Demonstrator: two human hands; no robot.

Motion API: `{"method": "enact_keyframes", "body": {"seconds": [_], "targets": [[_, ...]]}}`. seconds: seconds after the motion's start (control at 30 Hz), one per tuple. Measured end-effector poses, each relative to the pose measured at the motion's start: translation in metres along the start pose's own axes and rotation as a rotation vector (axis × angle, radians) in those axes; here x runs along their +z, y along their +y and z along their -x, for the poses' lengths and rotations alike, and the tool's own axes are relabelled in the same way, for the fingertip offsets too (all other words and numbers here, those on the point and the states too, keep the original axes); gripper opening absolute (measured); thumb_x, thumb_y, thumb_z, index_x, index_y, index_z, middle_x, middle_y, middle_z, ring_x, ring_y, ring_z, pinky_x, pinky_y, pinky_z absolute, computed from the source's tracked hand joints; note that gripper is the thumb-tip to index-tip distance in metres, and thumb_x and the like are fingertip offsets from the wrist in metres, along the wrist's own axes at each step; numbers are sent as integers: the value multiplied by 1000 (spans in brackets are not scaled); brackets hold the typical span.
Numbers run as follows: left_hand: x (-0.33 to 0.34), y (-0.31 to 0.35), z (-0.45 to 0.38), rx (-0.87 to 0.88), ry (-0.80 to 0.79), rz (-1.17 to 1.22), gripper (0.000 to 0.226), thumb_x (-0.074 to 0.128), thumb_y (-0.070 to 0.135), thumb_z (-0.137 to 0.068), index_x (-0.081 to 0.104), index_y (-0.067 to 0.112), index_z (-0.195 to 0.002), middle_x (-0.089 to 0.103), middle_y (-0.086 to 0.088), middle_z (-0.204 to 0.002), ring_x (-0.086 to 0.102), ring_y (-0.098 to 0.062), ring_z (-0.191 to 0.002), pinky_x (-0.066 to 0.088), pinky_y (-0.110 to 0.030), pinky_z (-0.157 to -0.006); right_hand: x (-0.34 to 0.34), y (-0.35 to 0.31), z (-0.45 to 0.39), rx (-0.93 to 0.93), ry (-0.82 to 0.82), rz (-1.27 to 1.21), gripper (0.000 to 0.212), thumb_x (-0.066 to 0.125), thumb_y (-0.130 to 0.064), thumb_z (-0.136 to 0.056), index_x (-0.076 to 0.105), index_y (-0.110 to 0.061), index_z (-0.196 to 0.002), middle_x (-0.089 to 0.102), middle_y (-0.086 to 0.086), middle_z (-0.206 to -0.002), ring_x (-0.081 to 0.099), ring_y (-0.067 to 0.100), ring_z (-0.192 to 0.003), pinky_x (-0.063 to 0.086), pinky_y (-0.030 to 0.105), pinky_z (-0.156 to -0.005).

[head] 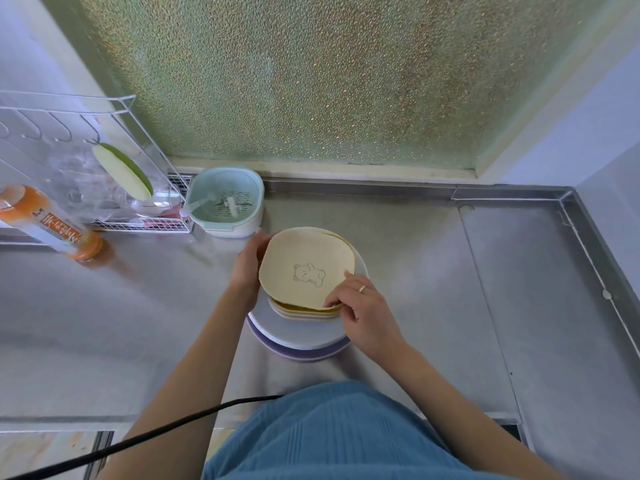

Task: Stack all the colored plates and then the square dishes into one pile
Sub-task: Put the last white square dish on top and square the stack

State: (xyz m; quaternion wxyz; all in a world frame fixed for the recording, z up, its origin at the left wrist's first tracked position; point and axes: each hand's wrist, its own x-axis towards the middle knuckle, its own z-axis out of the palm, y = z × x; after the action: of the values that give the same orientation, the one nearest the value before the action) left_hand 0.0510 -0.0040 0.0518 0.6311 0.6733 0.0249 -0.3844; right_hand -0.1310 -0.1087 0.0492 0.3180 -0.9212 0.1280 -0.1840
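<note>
Now two hands (246, 265) (360, 306) hold one dish (304, 265).

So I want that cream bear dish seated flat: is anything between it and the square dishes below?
Nothing visible. The bear dish sits tilted on the square dishes, gripped by left hand and right hand.

At far left a green strainer basket (227, 202) sits beside a wire rack (104, 161), an orange bottle (52, 225) nearer.
</note>
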Motion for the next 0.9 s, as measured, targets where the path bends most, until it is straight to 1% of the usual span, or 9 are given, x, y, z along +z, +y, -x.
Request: {"method": "enact_keyframes", "body": {"seconds": [0.1,0.23,0.3,0.37,0.43,0.5,0.7,0.8,0.9], "targets": [[1,1,-2,3,-14,-11,36,42,46,-93,73,27,-97,72,-1,-106,64,-22,-103,47,-38,-95,1,7,0,23,33,-2,28,51,18,-68,65,-6,-71,64,5,-74,48,11,-87,26,19,-112],[5,6,1,39,12,-83,25,54,42,-89,74,28,-95,71,1,-98,61,-19,-92,47,-35,-87,1,4,0,102,44,-149,32,41,12,-69,67,-5,-77,64,-3,-80,53,8,-87,28,18,-111],[6,7,3,63,11,-105,25,55,39,-89,72,27,-103,70,-1,-105,61,-19,-96,48,-36,-89,-1,-4,-4,198,97,-246,38,40,6,-71,68,-9,-93,63,-7,-97,53,4,-100,35,15,-104],[7,8,4,59,31,-119,26,54,38,-89,70,28,-107,69,0,-110,62,-18,-101,48,-35,-92,0,-6,-14,297,133,-288,45,41,-2,-79,59,-13,-119,57,-6,-122,45,2,-119,31,13,-105],[10,7,4,75,51,-141,26,50,36,-93,68,30,-110,67,3,-109,61,-16,-101,50,-30,-88,5,-3,-26,407,65,-278,49,40,-12,-94,36,-13,-142,38,-2,-146,29,7,-136,19,16,-112],[14,6,5,102,54,-142,29,45,28,-97,65,26,-118,64,6,-105,58,-11,-96,47,-22,-79,11,3,-33,504,-41,-275,55,37,-20,-100,14,-13,-150,17,-1,-157,14,11,-144,10,20,-114],[16,4,5,114,67,-146,31,43,23,-99,63,24,-122,61,4,-113,54,-14,-107,42,-26,-92,17,8,-33,515,-104,-206,58,33,-27,-101,5,-20,-151,6,-7,-159,8,7,-144,10,24,-115],[11,1,5,145,103,-101,31,45,23,-98,62,19,-123,63,4,-115,55,-13,-107,43,-22,-90,12,9,-30,587,-53,-358,56,31,-33,-102,5,-23,-151,7,-10,-158,8,6,-144,8,27,-118],[-6,-8,4,196,262,10,29,46,24,-97,63,14,-118,67,4,-112,56,-14,-110,46,-15,-89,6,17,-15,749,47,-521,56,26,-39,-101,1,-28,-150,3,-12,-158,6,7,-144,6,29,-118]]}}
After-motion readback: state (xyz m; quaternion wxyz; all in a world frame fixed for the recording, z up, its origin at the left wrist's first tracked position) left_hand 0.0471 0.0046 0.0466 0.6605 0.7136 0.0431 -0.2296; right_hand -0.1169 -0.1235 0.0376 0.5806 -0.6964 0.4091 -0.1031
